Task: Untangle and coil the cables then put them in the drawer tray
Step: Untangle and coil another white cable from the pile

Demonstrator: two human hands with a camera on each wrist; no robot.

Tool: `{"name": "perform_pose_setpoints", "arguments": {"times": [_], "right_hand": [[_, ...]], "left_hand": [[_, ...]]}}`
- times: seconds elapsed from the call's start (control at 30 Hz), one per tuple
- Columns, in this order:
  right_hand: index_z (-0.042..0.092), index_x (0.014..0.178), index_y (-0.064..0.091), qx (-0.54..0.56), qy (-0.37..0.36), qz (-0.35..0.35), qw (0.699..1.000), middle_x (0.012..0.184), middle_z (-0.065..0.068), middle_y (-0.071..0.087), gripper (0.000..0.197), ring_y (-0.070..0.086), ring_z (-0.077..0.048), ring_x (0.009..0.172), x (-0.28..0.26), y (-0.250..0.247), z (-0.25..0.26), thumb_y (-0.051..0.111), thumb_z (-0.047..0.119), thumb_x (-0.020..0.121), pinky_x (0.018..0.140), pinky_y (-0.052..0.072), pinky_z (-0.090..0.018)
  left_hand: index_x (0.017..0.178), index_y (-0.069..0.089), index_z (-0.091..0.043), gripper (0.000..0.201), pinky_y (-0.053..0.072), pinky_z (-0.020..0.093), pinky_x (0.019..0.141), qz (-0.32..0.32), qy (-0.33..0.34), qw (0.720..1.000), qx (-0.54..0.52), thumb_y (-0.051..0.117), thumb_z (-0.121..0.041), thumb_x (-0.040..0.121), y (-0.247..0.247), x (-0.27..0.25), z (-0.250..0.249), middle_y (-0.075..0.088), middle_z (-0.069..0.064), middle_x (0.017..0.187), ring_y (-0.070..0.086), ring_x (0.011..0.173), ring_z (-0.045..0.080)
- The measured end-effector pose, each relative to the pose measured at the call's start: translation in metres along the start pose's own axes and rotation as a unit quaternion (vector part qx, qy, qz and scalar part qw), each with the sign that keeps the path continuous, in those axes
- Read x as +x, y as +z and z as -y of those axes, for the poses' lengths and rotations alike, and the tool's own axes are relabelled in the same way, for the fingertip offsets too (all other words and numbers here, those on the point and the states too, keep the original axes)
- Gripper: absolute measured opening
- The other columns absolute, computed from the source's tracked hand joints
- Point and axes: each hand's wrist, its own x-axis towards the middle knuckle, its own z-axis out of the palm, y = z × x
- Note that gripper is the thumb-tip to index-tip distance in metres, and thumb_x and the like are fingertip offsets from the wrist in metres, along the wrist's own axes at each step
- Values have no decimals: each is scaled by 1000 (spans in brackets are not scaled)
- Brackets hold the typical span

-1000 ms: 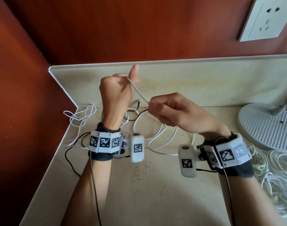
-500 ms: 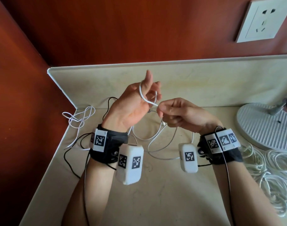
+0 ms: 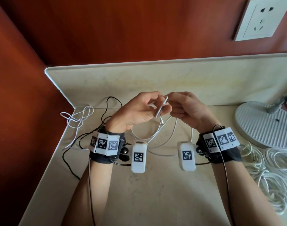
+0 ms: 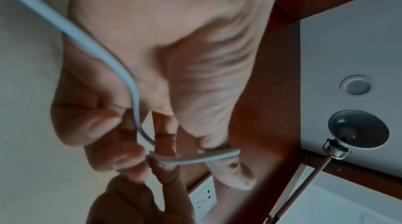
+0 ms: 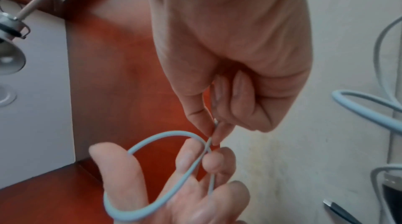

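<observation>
Above the counter, my left hand [image 3: 139, 110] lies palm up with a loop of the white cable [image 3: 162, 106] round its thumb and fingers. The right wrist view shows that loop [image 5: 165, 135] running from the left thumb [image 5: 117, 167] across the fingers. My right hand [image 3: 187, 106] meets the left fingertips and pinches the white cable [image 5: 214, 128] between thumb and forefinger. The remaining length hangs down into slack loops [image 3: 155, 141] on the counter between my wrists. No drawer tray is in view.
A thin white cable [image 3: 77, 118] and a black cable [image 3: 107, 108] lie tangled at the counter's left corner. A heap of white cables [image 3: 262, 168] lies right, beside a round lamp base [image 3: 262, 124]. A wall socket [image 3: 267, 18] sits above the backsplash [image 3: 139, 79].
My left hand has turned from a raised fist to palm up and come lower. The white cable now loops round its thumb and fingers. My right hand has closed in on the left fingertips.
</observation>
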Motion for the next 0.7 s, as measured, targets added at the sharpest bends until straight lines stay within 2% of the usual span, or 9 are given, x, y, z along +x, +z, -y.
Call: {"name": "perform_pose_setpoints", "arguments": {"times": [0.1,0.2,0.27,0.37,0.4,0.5,0.53,0.63,0.7], "right_hand": [[9,68,60,-6,-41,-23,999,57,4,20,29,15,-11,48,3,2,-2,61,4,97,49,13,-29],[4,79,63,0,-76,-48,996,55,5,22,19,19,-12,48,3,0,0,61,5,98,45,19,-23],[4,82,65,-11,-99,-61,993,56,5,24,18,20,-13,50,2,-6,4,61,7,100,46,22,-22],[5,86,67,-55,-121,-44,990,60,1,28,17,25,-15,53,0,-12,8,61,9,102,49,23,-24],[5,87,68,-68,-127,-42,989,61,0,32,16,28,-15,54,-2,-12,8,62,9,101,50,25,-24],[11,93,75,-100,-169,-34,980,72,-4,47,14,40,-16,60,-6,-9,9,64,12,101,55,31,-24],[11,96,76,-104,-185,-24,977,76,-5,52,14,43,-16,62,-8,-7,8,64,11,101,55,33,-25],[8,97,75,-125,-220,2,967,82,-11,58,12,44,-23,63,-9,5,6,63,9,102,54,35,-27],[8,95,71,-145,-223,-20,964,80,-12,59,12,43,-25,62,-6,11,3,62,8,102,52,35,-29]], "left_hand": [[95,72,-2,3,41,6,63,19,12,1000,6,70,-4,94,-4,-4,-2,63,0,84,58,75,-4],[88,79,-12,11,41,9,65,83,18,996,4,75,-22,86,-11,-10,-5,75,11,89,59,70,-4],[92,82,-14,21,38,12,64,102,16,994,19,78,-32,82,-10,-12,-2,77,11,89,53,65,-3],[95,85,-26,19,34,29,71,41,15,998,40,86,-38,81,-4,-4,7,74,20,90,45,72,14],[93,85,-28,19,32,31,69,19,12,999,43,88,-40,78,-2,-2,8,72,20,87,41,72,14],[90,84,-35,29,36,26,69,-67,-8,997,42,90,-53,68,1,6,15,72,8,75,47,71,8],[92,84,-36,32,36,22,67,-105,-13,993,58,90,-56,68,0,9,17,70,-1,68,51,68,3],[100,82,-31,37,29,10,49,-200,-26,971,129,91,-51,70,1,13,19,49,-20,45,45,47,-1],[101,82,-30,36,31,10,48,-211,-7,966,147,92,-46,71,2,13,17,48,-23,43,47,46,-2]]}}
